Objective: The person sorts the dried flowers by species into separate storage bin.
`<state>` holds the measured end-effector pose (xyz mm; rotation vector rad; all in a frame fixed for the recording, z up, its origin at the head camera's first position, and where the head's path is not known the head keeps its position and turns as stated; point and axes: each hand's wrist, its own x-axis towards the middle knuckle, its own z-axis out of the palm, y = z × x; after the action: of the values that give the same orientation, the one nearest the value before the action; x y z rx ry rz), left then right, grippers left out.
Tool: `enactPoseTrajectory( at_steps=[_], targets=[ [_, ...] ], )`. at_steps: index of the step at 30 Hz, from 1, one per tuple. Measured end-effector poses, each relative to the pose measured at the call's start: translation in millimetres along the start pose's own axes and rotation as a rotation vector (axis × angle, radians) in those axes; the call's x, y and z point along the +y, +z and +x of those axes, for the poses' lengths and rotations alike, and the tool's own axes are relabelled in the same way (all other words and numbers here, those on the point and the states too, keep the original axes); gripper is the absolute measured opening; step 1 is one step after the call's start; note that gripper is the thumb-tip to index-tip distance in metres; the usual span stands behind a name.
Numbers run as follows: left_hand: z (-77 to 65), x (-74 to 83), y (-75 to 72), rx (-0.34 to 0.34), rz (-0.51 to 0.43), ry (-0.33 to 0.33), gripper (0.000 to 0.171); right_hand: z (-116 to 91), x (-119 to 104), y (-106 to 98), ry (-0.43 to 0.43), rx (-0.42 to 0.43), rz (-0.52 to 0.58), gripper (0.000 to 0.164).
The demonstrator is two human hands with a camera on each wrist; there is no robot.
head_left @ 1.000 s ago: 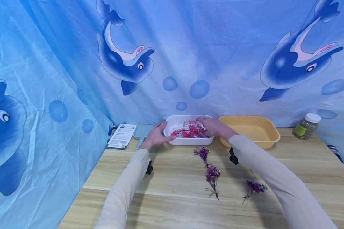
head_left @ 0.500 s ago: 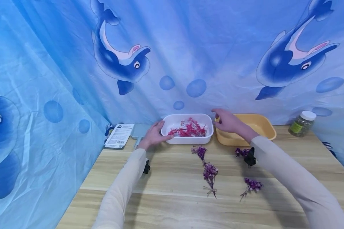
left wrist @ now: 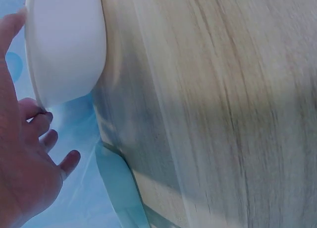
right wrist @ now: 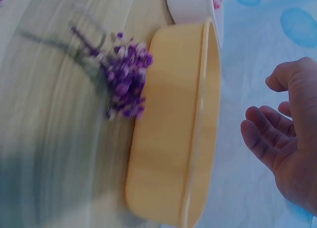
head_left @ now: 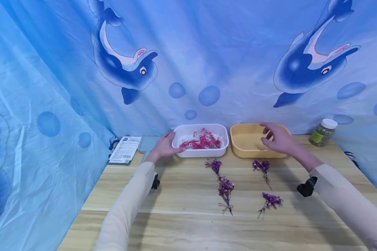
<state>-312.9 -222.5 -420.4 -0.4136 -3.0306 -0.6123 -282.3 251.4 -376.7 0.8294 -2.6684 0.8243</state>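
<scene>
My left hand (head_left: 164,147) holds the left end of a white plastic basin (head_left: 203,153), thumb at the front rim and fingers at the back corner. Small bunches of red dried flowers (head_left: 204,140) lie inside it. Over the right part of a yellow basin (head_left: 248,153), my right hand (head_left: 279,140) hovers with nothing in it, fingers loosely bent. In the right wrist view that hand shows beyond the yellow rim, thumb apart from the fingers. A purple dried flower bunch (right wrist: 126,79) lies in front of the yellow basin.
On the wooden table (head_left: 182,223) lie more purple bunches, one pair end to end (head_left: 226,188) and another at the right (head_left: 271,199). A lidded jar (head_left: 323,133) stands at the back right. At the back left is a printed white packet (head_left: 125,150) beside a pale blue item (head_left: 147,143).
My right hand has come out of the white basin and moved right over the yellow one, leaving the red flowers behind. The left hand has kept its place on the white basin.
</scene>
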Motion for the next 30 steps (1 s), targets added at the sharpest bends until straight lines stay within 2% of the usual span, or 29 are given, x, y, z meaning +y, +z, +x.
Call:
enactPoseTrajectory(
  at_steps=[8, 12, 18, 22, 26, 28, 30],
  targets=[
    [0.7, 1.3, -0.7, -0.013, 0.010, -0.009, 0.103, -29, 18, -11, 0.001, 0.097, 0.038, 0.058],
    [-0.8, 1.1, 1.1, 0.026, 0.023, 0.000, 0.104, -39, 26, -13, 0.032, 0.112, 0.039, 0.060],
    [-8.6, 3.3, -0.1, 0.225, -0.018, 0.083, 0.097, -49, 36, -18, 0.077, 0.157, 0.019, 0.062],
    [-25.0, 11.3, 0.2, 0.413, -0.056, 0.120, 0.075, -54, 45, -22, 0.138, 0.135, 0.034, 0.066],
    [-46.1, 31.3, 5.3, 0.588, -0.126, 0.150, 0.045, -58, 54, -26, 0.208, 0.098, 0.032, 0.072],
    [-57.1, 44.8, 9.8, 0.606, -0.202, 0.159, 0.032, -60, 59, -27, 0.256, 0.072, 0.029, 0.079],
    [-67.4, 58.3, 15.4, 0.571, -0.300, 0.145, 0.022, -62, 64, -28, 0.304, 0.034, 0.027, 0.087]
  ],
)
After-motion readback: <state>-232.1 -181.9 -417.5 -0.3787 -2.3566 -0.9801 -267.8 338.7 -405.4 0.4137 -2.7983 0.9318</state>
